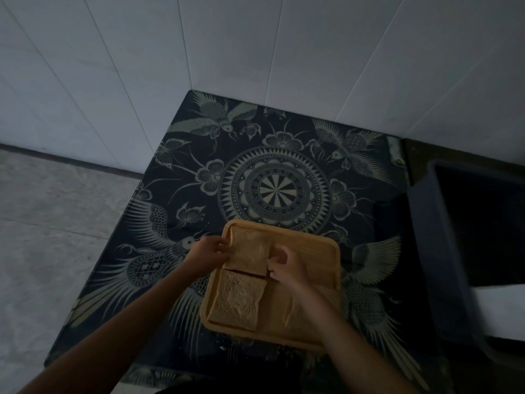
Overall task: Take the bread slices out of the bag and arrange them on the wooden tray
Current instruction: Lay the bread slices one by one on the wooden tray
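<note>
A wooden tray lies on a dark patterned cloth. Two bread slices lie in its left half: a near slice and a far slice. My left hand pinches the far slice at its left edge. My right hand grips the same slice at its right edge. That slice rests against the tray's far left corner and touches the near slice. No bread bag is in view.
The dark cloth with bird and mandala print covers a low surface in a tiled corner. A dark bin stands to the right of it. Grey floor tiles lie on the left.
</note>
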{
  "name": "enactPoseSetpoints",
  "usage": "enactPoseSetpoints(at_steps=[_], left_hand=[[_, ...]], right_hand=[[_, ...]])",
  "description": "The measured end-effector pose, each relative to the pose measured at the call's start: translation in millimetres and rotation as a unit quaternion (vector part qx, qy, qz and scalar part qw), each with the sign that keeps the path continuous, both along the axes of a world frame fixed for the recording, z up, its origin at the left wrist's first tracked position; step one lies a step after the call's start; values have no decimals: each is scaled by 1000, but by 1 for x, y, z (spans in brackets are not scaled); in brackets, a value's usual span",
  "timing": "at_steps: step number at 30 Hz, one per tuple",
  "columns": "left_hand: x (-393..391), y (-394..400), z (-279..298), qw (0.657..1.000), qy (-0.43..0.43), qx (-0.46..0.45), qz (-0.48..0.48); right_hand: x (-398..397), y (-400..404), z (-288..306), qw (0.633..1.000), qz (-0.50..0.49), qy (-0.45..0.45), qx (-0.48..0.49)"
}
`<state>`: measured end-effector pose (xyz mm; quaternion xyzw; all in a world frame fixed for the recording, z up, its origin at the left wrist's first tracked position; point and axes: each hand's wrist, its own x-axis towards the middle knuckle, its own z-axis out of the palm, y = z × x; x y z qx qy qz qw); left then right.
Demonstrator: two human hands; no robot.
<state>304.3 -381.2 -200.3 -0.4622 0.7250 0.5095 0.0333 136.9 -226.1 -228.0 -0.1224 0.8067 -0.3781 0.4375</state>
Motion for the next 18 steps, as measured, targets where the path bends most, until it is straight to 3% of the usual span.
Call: enactPoseSetpoints(at_steps=[9,18], left_hand=[[-18,23,21,995,27,-87,-47],[-61,69,29,993,64,-32,-93]], right_hand=[[-17,36,35,998,5,45,-33],[-55,96,52,997,-17,78,-17]])
